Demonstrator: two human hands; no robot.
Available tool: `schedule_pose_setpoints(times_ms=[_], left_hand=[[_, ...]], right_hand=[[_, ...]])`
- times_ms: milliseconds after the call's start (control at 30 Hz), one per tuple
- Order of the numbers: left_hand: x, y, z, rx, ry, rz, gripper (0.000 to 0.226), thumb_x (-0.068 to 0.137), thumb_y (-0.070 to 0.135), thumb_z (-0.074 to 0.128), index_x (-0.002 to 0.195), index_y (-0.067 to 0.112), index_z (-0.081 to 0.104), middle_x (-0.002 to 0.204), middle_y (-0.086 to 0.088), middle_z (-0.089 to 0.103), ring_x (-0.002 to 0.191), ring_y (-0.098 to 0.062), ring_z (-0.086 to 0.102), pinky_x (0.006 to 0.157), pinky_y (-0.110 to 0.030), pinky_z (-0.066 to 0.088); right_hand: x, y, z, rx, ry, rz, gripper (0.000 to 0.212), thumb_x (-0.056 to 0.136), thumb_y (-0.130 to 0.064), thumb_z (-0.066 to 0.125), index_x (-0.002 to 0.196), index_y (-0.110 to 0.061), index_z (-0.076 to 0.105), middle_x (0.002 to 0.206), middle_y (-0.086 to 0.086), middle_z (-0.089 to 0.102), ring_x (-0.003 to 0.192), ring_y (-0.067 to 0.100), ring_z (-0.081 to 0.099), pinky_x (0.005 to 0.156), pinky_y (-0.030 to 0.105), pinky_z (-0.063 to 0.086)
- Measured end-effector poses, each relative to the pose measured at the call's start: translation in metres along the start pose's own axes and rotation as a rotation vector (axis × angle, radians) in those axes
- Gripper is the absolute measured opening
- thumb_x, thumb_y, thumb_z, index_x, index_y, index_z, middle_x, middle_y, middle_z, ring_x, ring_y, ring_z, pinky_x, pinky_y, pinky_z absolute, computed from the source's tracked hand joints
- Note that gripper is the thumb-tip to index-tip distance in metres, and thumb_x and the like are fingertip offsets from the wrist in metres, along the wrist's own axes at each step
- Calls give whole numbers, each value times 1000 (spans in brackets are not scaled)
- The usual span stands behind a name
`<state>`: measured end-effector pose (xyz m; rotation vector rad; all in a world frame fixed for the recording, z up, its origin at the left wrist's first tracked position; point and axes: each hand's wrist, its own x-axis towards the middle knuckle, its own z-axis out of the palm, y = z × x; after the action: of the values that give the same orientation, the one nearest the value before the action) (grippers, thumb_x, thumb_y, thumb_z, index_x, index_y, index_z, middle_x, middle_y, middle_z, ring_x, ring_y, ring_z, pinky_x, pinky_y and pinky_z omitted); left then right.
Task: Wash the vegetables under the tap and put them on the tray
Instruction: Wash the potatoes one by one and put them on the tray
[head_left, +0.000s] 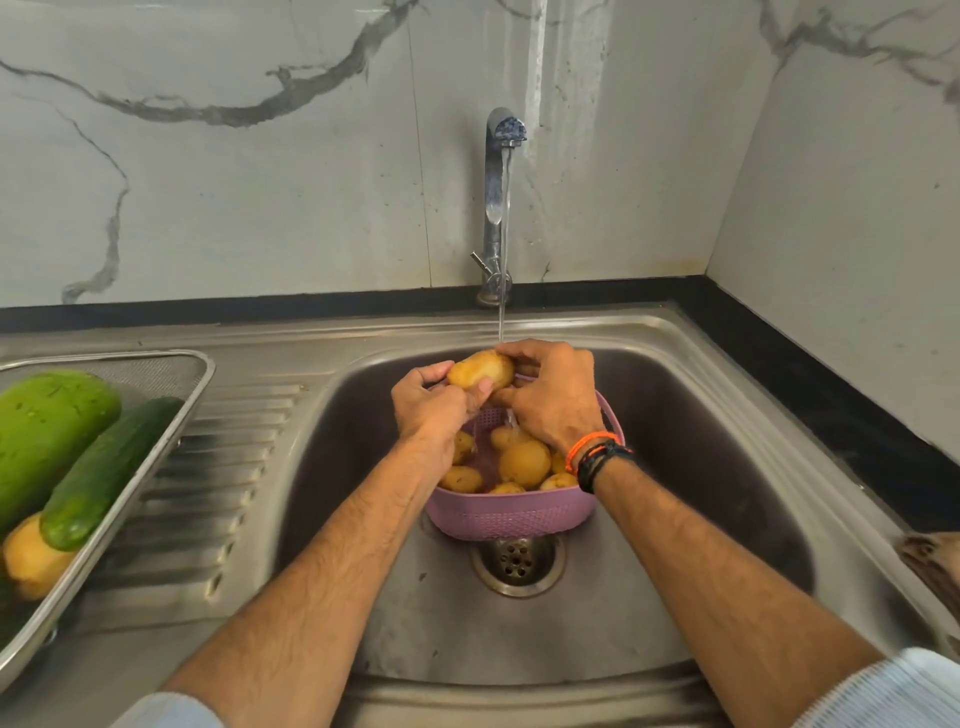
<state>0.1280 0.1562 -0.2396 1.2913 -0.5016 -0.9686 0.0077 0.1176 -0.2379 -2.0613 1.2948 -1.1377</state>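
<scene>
We grip one wet potato (481, 370) in both hands (434, 402) (553, 397) under the tap (498, 171); slippery, it may drop into the basket (511, 514).

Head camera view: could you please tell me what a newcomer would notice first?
Both hands, left hand and right hand, grip a potato under the running tap, above a pink basket of potatoes in the sink. At left, a tray holds a cucumber.

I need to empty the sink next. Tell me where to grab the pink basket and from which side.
Probably take the pink basket by its rim at the left and right sides, one hand each, coming from above. It sits upright over the drain, open-topped and loaded with potatoes, so a level two-sided lift suits it.
</scene>
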Motion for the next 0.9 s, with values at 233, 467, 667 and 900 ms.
schedule_pose_setpoints(times_ms=[233,467,667,900], left_hand=[[3,-3,0,15,22,7,44,73,-14,78,98,16,58,109,-17,69,102,-28,69,85,-39,60],[4,-4,-1,48,-12,13,46,73,-12,78,105,14,59,107,-14,70,101,-26,69,88,-42,59],[5,-4,-3,17,-41,-13,42,74,-14,76,99,16,59,96,-11,68,93,-24,69,76,-33,61],[7,0,-4,-202,-177,-135,22,88,-5,65,110,-1,61,112,-24,68,100,-31,69,74,-36,62]], right_hand=[[1,0,1,-72,-100,-26,58,78,-10,81,133,-13,62,125,8,67,118,21,61,103,30,50],[3,1,2,-79,-102,-6,59,78,-9,78,134,-15,61,124,8,67,117,23,60,101,29,49],[4,5,1,16,-48,80,54,69,-16,88,120,-17,70,110,2,72,103,14,67,94,29,56],[7,10,-9,409,-57,368,51,55,-4,94,102,-11,74,97,3,76,91,11,72,84,24,58]])
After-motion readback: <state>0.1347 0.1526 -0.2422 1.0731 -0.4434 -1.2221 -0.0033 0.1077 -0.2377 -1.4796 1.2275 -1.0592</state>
